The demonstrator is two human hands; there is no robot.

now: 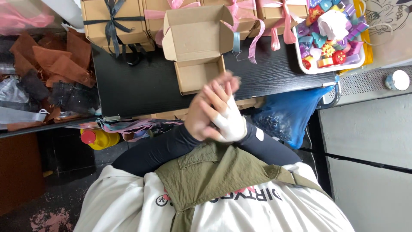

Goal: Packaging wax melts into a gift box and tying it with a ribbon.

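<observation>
Pressing our left hand (201, 116) and right hand (227, 118) together over the lap, fingers (216, 92) loosely straight, holding nothing. Nearest is the open cardboard box (197, 56) on the black tabletop (137, 86), lid up. We judge it light, stiff but crushable; best gripped by its side walls.

Single head-worn view, looking steeply down from close above chest and clasped hands (216, 114), facing the far black table (137, 86); floor at right.
</observation>
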